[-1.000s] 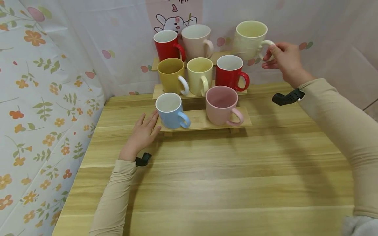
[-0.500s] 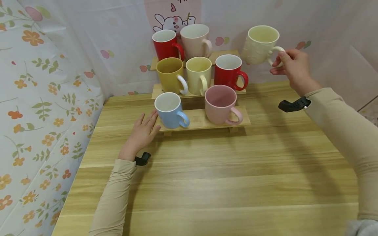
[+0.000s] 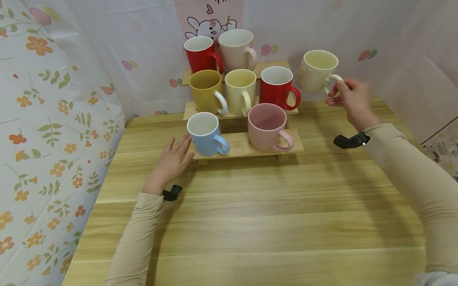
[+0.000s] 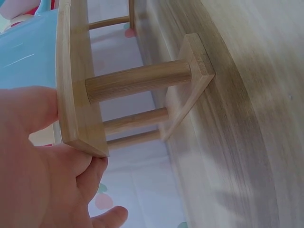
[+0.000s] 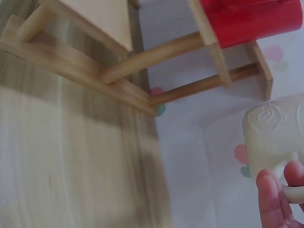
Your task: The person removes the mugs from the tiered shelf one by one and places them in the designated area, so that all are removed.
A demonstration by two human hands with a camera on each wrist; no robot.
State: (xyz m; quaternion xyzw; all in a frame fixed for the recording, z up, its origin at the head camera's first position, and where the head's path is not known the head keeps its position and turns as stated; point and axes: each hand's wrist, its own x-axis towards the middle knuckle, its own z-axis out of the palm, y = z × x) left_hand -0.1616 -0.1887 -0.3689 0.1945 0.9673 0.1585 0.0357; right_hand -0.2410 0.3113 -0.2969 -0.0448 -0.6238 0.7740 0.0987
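Observation:
My right hand (image 3: pixel 356 99) pinches the handle of a cream mug (image 3: pixel 315 73) with raised patterns. The mug is upright in the air, right of the wooden tiered rack (image 3: pixel 234 145). In the right wrist view, fingers and thumb meet around the handle of this embossed mug (image 5: pixel 275 128). On the other side, my left hand (image 3: pixel 171 159) holds the left end of the rack's lowest shelf. The left wrist view has the thumb at the shelf board's edge (image 4: pixel 69 71) and a finger against its corner. A light blue mug (image 3: pixel 204 133) stands beside this hand.
A pink mug (image 3: pixel 266 127) shares the lowest shelf. The middle shelf carries a mustard mug (image 3: pixel 206 93), a pale yellow mug (image 3: pixel 239 93) and a red mug (image 3: pixel 273 89). Another red mug (image 3: pixel 198 57) and a pale pink mug (image 3: pixel 234 51) stand on top. A patterned curtain (image 3: pixel 143 39) hangs behind.
My right hand has moved the cream mug rightward, away from the top shelf, then lowered it beside the rack. The left hand stays at the shelf's end.

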